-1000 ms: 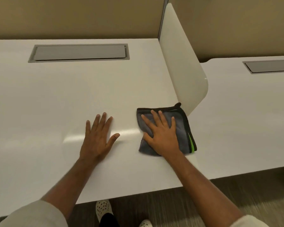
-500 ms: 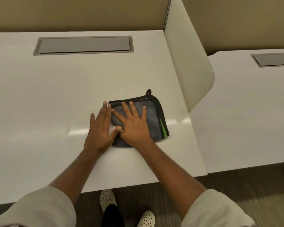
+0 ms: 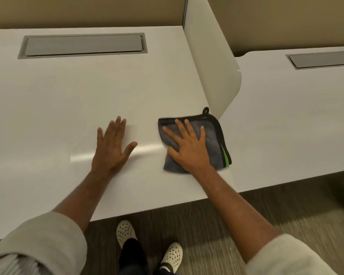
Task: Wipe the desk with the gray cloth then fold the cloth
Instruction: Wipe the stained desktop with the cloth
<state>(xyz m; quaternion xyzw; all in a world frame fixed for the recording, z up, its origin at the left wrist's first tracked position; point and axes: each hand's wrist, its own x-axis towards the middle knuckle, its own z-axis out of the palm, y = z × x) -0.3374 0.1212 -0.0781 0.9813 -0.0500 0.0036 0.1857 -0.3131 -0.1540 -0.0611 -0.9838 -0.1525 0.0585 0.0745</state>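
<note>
A gray cloth (image 3: 213, 139) with black trim, a green tag and a small hanging loop lies folded into a square on the white desk (image 3: 72, 100), close to the desk's right front corner. My right hand (image 3: 188, 145) presses flat on the cloth with spread, straight fingers and covers its left and middle part. My left hand (image 3: 112, 146) rests palm down on the bare desk, a hand's width to the left of the cloth, fingers straight.
A white divider panel (image 3: 213, 62) stands upright along the desk's right edge, just behind the cloth. A gray cable hatch (image 3: 82, 45) sits at the back. A second desk (image 3: 296, 116) lies to the right. My shoes (image 3: 125, 232) show below the front edge.
My right hand has slid the cloth back to the right, away from my left hand, toward the divider. Half a second ago the two hands touched. My left hand has stayed in place.
</note>
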